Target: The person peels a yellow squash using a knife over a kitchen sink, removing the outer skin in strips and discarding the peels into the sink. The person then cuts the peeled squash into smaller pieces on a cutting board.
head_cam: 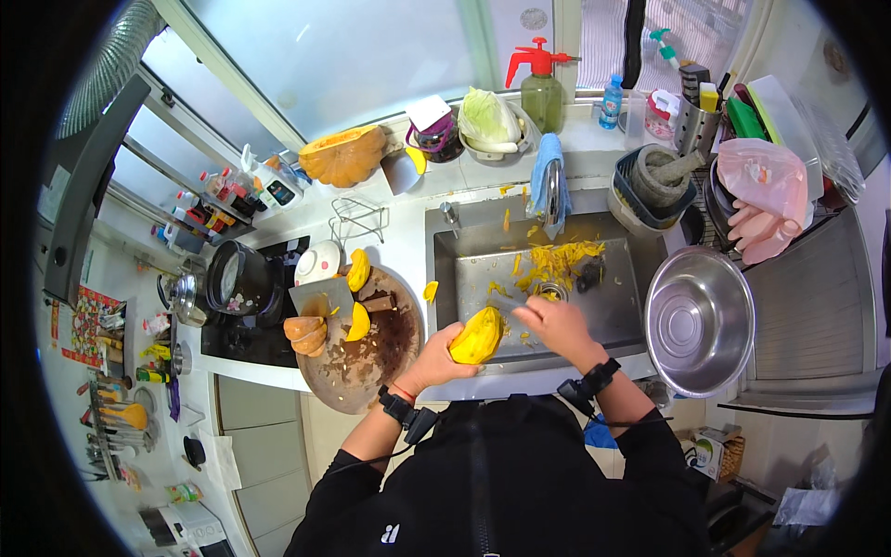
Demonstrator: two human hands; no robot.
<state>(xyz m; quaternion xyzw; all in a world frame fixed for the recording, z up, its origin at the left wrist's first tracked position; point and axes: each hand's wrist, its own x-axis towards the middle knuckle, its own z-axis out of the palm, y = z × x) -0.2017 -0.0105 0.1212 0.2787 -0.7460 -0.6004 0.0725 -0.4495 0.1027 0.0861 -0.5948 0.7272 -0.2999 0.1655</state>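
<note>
My left hand (438,358) grips a peeled yellow pumpkin piece (477,338) over the near edge of the steel sink (480,275). Close to the piece's upper end, my right hand (557,327) is closed on a blurred metal tool (506,302), perhaps a peeler or knife. Yellow pumpkin peelings (560,263) lie heaped in the sink around the drain (551,291), beside a dark scouring pad (590,273). On a round wooden chopping board (379,369) to the left rest a cleaver (317,301), yellow pumpkin pieces (358,322) and an unpeeled pumpkin chunk (306,335).
A steel basin (696,320) stands right of the sink. The faucet (552,191), draped with a blue cloth, rises behind it. A cut pumpkin (344,157) and a bowl of cabbage (489,122) sit along the window. Left is a black pot (240,278) on the cooktop.
</note>
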